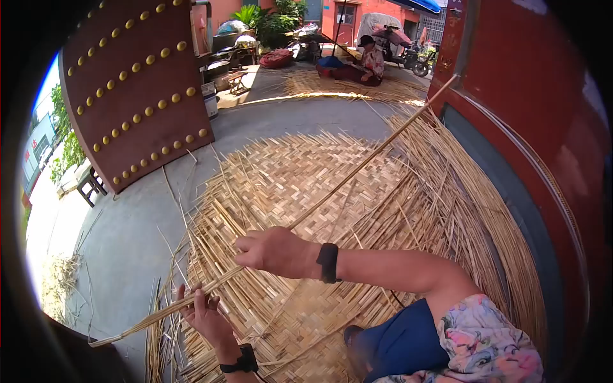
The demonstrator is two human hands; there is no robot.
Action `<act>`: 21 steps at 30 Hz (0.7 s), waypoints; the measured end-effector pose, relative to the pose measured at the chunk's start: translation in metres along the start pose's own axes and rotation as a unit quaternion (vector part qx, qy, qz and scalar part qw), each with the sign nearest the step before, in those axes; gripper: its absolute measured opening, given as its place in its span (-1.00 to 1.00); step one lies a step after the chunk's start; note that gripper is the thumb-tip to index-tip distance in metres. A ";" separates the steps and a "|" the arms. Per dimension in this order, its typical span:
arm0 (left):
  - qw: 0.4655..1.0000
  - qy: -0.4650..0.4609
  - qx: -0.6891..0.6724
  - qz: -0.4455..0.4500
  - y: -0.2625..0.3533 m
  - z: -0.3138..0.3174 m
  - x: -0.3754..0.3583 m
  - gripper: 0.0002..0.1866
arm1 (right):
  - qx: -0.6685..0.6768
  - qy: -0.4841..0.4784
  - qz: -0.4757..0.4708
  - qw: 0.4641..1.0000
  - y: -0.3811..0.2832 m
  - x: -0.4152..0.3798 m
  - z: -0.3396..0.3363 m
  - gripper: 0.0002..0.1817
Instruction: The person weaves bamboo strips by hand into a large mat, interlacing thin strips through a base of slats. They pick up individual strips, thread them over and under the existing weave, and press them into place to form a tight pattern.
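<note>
- At far left: studded wooden door (134,89) stands open over bare concrete ground (128,236); a small stool (91,185) sits beside it.
- Low left: left hand (205,314), black wristband, fingers curled shut around the near end of a long reed strip (332,188). Strip tail (121,335) sticks out past the hand toward lower left, bending down to the ground.
- Centre: right hand (271,251), also with a black wristband, is closed as a fist over the same strip, further up it than the left hand. Both hands grip it; short span of strip between them.
- From the right hand the strip runs up and right, diagonal, above the woven mat (300,172), free end near the red door frame (504,76).
- Under both hands: mat, herringbone weave, loose unwoven strips (447,210) fanning off its right edge.
- Top right, well apart: another person (369,60) seated on the ground by a second mat (345,86).
</note>
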State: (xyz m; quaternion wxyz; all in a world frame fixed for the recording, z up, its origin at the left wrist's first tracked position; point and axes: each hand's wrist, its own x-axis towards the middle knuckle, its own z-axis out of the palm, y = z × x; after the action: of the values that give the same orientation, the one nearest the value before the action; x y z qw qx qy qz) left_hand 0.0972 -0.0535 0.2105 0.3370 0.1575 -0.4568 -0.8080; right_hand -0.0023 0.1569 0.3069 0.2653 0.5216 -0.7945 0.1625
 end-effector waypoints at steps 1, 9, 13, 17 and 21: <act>0.999 0.014 0.019 -0.048 -0.012 -0.013 0.000 -0.63 | -0.004 0.016 -0.009 1.000 0.002 -0.006 0.008 -0.96; 0.956 -0.058 -0.135 -0.253 -0.071 -0.073 0.008 -0.68 | 0.065 -0.070 0.084 0.992 0.028 -0.052 0.054 -0.88; 0.975 -0.046 -0.036 -0.214 -0.053 -0.050 0.001 -0.78 | 0.188 -0.159 0.198 0.949 0.025 -0.061 0.053 -0.71; 0.977 -0.044 0.173 0.113 -0.064 -0.014 -0.018 -0.86 | 0.241 -0.256 0.248 0.903 0.033 -0.075 0.060 -0.67; 0.972 -0.058 0.207 -0.092 -0.038 -0.021 -0.016 -0.84 | 0.335 -0.336 0.289 0.832 0.040 -0.080 0.061 -0.60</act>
State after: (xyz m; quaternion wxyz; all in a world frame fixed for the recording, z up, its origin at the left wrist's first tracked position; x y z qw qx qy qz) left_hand 0.1053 -0.0424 0.1665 0.1942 0.2182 -0.6166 -0.7311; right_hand -0.0286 0.1997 0.2115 -0.2677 0.3476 -0.8462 0.3023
